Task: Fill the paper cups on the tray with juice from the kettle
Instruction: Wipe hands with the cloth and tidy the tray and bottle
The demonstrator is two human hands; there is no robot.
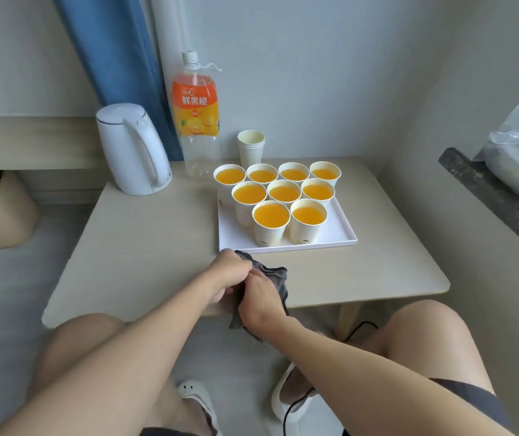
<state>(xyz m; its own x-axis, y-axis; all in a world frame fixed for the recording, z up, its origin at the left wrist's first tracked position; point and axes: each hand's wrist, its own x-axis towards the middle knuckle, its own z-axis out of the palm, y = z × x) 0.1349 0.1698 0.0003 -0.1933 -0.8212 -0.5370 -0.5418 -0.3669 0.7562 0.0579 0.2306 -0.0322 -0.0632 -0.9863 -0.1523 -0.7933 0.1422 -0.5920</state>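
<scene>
Just before the tray [330, 239], left hand [229, 272] and right hand [262, 305] grip a grey cloth [278, 276].

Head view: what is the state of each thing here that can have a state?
paper cups, all nine filled with juice, upright on the tray
kettle, upright, lid closed, not held
bottle, upright, capped, almost empty
spare cups, stacked, empty
cloth, crumpled, held
left hand, grips the cloth
right hand, grips the cloth

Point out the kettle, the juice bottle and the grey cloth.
kettle [116, 152]: head view, white body.
juice bottle [195, 105]: head view, orange label.
grey cloth [278, 278]: head view, bunched upper fold.
</scene>
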